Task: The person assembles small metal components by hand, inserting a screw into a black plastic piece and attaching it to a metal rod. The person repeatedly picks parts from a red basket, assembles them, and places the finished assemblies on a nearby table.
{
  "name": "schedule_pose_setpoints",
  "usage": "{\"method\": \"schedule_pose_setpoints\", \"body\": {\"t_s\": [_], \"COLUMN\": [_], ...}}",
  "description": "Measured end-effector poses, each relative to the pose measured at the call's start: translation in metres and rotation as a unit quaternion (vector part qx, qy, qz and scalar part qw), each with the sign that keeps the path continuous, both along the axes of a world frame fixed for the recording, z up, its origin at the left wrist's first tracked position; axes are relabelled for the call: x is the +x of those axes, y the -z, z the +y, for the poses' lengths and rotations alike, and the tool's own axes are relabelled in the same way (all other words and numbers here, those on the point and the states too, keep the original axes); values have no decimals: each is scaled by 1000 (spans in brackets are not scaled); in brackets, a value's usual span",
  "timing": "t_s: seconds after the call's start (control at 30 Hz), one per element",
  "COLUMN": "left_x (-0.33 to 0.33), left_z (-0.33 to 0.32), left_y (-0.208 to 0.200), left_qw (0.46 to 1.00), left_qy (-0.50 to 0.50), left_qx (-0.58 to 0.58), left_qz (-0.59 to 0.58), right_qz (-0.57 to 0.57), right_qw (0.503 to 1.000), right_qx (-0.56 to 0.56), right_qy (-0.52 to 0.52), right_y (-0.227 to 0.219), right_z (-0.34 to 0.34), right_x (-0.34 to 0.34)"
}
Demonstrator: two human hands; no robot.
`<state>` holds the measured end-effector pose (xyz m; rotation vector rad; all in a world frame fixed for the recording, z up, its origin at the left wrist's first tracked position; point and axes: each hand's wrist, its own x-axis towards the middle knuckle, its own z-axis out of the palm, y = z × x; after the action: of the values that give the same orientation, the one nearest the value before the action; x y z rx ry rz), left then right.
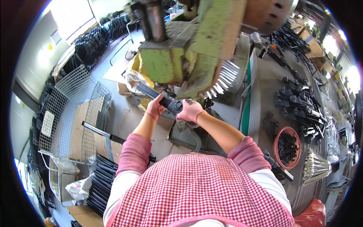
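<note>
A dark tube with a black fitting (174, 106) on it lies slantwise under the head of a green press (160, 64). Around the tube, left of the fitting, my left hand (155, 108) is closed. My right hand (190, 111) grips the fitting end, its fingers partly hidden behind it. Both hands look covered by thin pink gloves. A row of pale metal pins (226, 80) stands along the press's curved edge, just above my right hand. Where the fitting meets the machine is hidden.
A wire basket (72, 113) and stacked black tubes (101, 185) stand at left, with a loose tube (97, 130) sticking out. On the right-hand bench (261, 113) lie black fittings (297, 100), a red bowl (297, 151) of small dark parts and a bundle of metal rods (315, 167).
</note>
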<state>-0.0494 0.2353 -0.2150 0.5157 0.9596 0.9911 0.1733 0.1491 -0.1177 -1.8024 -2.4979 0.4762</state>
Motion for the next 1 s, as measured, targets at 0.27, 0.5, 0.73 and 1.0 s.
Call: {"method": "schedule_pose_setpoints", "body": {"t_s": [0.27,0.5,0.73,1.0], "left_x": [16,19,6,-10], "left_z": [45,57,59,88], "left_y": [7,19,18,38], "left_qw": [1000,998,992,987], "left_qy": [17,68,120,139], "left_qx": [-12,-1,-15,-86], "left_qz": [-4,-13,-27,-12], "right_qz": [129,149,140,155], "right_qw": [981,970,974,970], "right_qx": [-34,-24,-2,-9], "right_qy": [138,192,176,184], "right_y": [-16,6,2,0], "right_z": [-18,-19,-26,-31], "right_x": [-8,-15,-17,-22]}}
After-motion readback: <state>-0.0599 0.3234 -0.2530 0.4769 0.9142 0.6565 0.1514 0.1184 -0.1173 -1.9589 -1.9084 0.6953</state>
